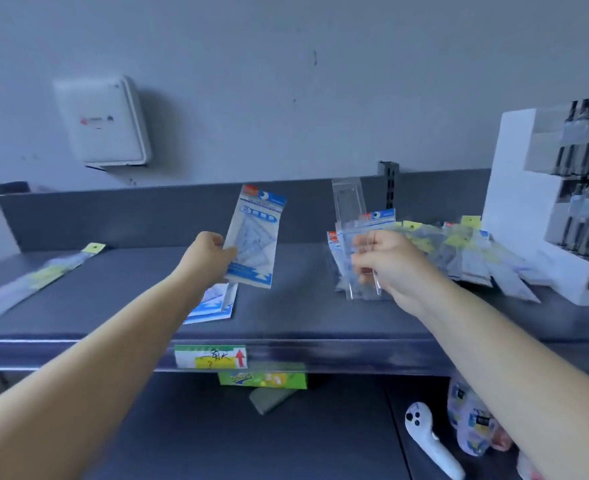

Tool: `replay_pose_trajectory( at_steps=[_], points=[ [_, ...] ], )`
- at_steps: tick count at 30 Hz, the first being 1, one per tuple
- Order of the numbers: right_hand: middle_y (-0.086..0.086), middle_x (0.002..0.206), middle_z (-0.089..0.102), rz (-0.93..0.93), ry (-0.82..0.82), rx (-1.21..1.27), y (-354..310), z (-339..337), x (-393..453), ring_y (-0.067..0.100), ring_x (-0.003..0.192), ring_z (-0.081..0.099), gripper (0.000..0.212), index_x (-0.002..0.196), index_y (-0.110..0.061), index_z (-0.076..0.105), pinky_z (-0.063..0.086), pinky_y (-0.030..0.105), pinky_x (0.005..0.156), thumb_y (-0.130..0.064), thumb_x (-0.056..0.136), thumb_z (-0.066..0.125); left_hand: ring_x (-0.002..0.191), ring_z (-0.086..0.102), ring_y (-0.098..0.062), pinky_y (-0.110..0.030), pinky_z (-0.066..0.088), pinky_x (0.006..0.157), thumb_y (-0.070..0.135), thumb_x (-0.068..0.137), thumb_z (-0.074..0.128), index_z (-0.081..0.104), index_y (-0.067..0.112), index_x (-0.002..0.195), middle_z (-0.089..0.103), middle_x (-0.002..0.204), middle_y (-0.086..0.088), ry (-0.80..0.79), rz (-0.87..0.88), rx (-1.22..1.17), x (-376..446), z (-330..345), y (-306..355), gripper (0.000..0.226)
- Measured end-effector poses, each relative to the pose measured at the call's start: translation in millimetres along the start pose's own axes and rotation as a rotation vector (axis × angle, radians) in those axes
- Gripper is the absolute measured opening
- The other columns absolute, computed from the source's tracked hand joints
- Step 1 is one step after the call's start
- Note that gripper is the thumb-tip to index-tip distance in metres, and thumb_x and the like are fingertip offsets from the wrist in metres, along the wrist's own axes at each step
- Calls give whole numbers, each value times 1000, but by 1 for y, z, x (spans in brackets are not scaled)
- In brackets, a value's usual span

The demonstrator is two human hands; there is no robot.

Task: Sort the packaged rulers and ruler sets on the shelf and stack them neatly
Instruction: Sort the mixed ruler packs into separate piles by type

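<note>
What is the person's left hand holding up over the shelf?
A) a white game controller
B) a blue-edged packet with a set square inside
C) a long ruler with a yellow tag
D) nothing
B: the left hand grips a blue-edged packet with a clear triangle showing inside.

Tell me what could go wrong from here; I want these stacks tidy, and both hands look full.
1. The left hand pinches the blue packet by one edge above the stack; it could slip or land askew.
2. The right hand holds several clear packets fanned; one may slide out.
3. The loose pile behind could get knocked.
</note>
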State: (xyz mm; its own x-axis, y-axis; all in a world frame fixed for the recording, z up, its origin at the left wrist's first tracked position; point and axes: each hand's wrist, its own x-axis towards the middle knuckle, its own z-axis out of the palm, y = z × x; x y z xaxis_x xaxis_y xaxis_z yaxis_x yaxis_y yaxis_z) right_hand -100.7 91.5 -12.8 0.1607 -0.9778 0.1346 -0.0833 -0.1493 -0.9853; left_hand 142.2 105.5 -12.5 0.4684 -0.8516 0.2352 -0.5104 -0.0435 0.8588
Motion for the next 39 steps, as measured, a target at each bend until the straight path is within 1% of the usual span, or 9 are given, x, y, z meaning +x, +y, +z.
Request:
replay_pose_trajectory(
  at_steps=[3, 5, 9, 14, 24, 30, 32, 34, 39],
  points=[
    [3, 77, 50, 1, -115, 22, -8, 47, -1, 14, 57, 50, 22, 102, -6, 51, 43, 20, 52, 9, 87, 51, 88, 51, -22, -28, 39, 75, 25, 93, 53, 40, 7, 135, 54, 103, -3, 53, 34, 168, -2, -37, -24, 47],
    [3, 80, 52, 3, -166, 19, -13, 81, -2, 14, 59, 51, 21, 100, -7, 52, 44, 21, 56, 9, 86, 52, 91, 52, -24, -29, 39, 75, 26, 92, 54, 44, 10, 131, 56, 104, -3, 51, 94, 313, -5, -67, -40, 43],
    [4, 81, 55, 19, -246, 15, -23, 156, -6, 15, 59, 51, 21, 99, -7, 54, 46, 23, 57, 8, 85, 54, 117, 47, -25, -36, 39, 97, 30, 91, 53, 45, 16, 130, 51, 128, -5, 15, 172, 733, -9, -138, -78, 42],
    [4, 79, 54, 57, -309, 82, -35, 264, -16, 14, 56, 51, 22, 104, -6, 51, 44, 17, 48, 7, 87, 54, 125, 42, -20, -34, 33, 99, 37, 94, 45, 39, 24, 135, 47, 135, 3, 46, 227, 1056, -10, -230, -121, 43],
    [5, 83, 54, 65, -377, 69, -46, 434, -16, 17, 63, 53, 29, 108, -5, 50, 48, 23, 59, 8, 84, 59, 123, 44, -19, -33, 33, 98, 40, 95, 43, 41, 26, 134, 50, 132, 5, 109, 201, 1162, 17, -366, -210, 41],
    [10, 96, 57, 11, -357, 68, -57, 502, 23, 17, 65, 55, 56, 131, 2, 40, 48, 24, 58, 2, 82, 66, 123, 44, -19, -32, 33, 97, 40, 95, 40, 41, 27, 134, 49, 133, 5, 101, 180, 1147, 51, -394, -240, 41],
    [13, 127, 48, -5, -368, -168, -58, 516, 37, 19, 83, 58, 76, 143, 0, 25, 52, 28, 65, -20, 84, 69, 122, 45, -19, -32, 33, 97, 40, 96, 40, 41, 26, 134, 49, 133, 5, 103, 184, 1133, 63, -395, -245, 41],
    [11, 138, 39, -35, -353, -594, -57, 523, 48, 25, 105, 56, 86, 145, -2, 15, 51, 32, 78, -42, 86, 62, 122, 45, -19, -33, 34, 97, 40, 96, 40, 41, 26, 134, 50, 132, 5, 98, 202, 1126, 73, -392, -246, 41],
    [7, 131, 48, -250, -363, -951, -51, 525, 55, 26, 115, 50, 47, 128, -9, 45, 43, 32, 87, -34, 89, 54, 121, 46, -20, -34, 34, 97, 39, 96, 39, 41, 24, 134, 51, 130, 3, 80, 275, 1129, 90, -381, -239, 41]
  ],
)
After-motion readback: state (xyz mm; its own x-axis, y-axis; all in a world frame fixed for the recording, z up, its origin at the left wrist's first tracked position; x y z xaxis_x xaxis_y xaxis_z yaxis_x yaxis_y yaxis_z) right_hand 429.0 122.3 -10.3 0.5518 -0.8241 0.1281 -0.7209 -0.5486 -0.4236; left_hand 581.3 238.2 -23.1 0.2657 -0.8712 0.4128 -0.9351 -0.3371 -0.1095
